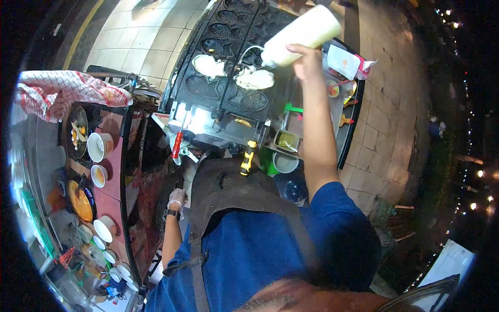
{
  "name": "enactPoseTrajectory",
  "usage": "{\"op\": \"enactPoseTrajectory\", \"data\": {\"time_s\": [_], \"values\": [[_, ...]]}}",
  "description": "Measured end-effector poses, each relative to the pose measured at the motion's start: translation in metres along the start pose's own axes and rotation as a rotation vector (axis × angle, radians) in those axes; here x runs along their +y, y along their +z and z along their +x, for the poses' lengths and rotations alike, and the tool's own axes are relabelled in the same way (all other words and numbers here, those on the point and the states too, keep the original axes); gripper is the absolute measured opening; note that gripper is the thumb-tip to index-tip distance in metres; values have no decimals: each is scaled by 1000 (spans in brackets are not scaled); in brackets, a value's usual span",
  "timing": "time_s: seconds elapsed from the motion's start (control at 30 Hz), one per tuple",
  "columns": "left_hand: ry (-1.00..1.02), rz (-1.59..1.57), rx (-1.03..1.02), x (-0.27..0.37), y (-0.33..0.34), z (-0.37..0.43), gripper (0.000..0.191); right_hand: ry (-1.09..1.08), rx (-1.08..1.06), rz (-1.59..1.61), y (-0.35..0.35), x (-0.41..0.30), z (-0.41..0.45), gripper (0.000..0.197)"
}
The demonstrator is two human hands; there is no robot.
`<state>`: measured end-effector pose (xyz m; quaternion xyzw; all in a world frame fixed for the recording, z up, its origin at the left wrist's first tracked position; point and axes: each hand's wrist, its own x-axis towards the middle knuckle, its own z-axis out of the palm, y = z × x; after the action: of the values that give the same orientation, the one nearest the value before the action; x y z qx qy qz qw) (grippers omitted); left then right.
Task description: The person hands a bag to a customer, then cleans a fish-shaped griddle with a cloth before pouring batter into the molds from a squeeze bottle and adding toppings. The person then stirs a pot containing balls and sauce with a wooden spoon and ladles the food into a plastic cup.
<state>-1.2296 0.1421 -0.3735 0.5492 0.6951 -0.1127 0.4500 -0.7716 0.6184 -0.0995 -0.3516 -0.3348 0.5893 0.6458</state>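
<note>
My right hand (306, 60) grips a large squeeze bottle (302, 37) of pale batter, tilted with its nozzle down over a fish-shaped waffle pan (210, 99). Just below the nozzle, white batter (255, 79) fills one fish mould in the right column. More batter (209, 66) fills a mould in the left column. The nearer moulds and several farther ones show dark, bare metal. My left hand (177, 198), in a clear plastic glove with a watch at the wrist, hangs low beside my brown apron (234, 191); its fingers look curled, but whether they hold anything is unclear.
A red handle (177, 145) and a yellow-black handle (248, 158) stick out at the pan's near side. Right of it are a metal tray of greenish filling (287, 140) and a grey tub (285, 162). At left, a cart shelf (109, 171) carries paper cups beneath a checked cloth (74, 93).
</note>
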Motion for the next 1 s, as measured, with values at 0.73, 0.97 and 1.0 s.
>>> {"op": "enactPoseTrajectory", "data": {"time_s": [0.73,0.97,1.0], "values": [[936,60,783,481,-383,77,14,222,147,573,-19,21,-19,44],[862,146,681,451,-368,151,15,37,190,329,-15,54,-4,52],[828,221,661,452,-363,156,15,5,169,236,-13,54,-5,51]]}}
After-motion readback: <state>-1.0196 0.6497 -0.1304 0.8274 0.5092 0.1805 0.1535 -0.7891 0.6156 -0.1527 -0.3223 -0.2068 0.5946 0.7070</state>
